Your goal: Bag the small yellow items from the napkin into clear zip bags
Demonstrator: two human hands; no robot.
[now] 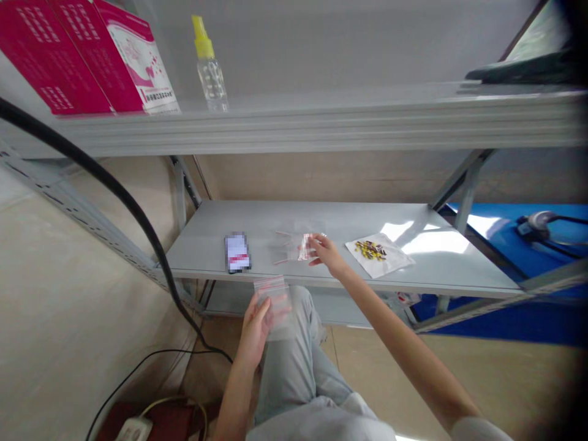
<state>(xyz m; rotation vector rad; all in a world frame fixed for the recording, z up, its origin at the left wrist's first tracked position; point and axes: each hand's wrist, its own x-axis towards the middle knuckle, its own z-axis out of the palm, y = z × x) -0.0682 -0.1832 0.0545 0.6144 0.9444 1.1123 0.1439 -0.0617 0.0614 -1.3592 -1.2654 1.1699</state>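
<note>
shelf (220, 223), glossy grey, bears clear bags (295, 246) above beige floor (441, 373)

Lower shelf (206, 229): open strip along rear edge, behind phone (237, 252); bare stretch at right end, past white sheet (390, 262) bearing capsules (370, 250). Narrow lane between phone and clear bags (294, 247); left hand (255, 324) with zip bags (275, 300) sits before its front. Right hand (324, 252) and forearm block bags-to-sheet gap. Upper shelf (321, 131) bars entry from above. Thick black cable (124, 195) crosses left approach.
</note>
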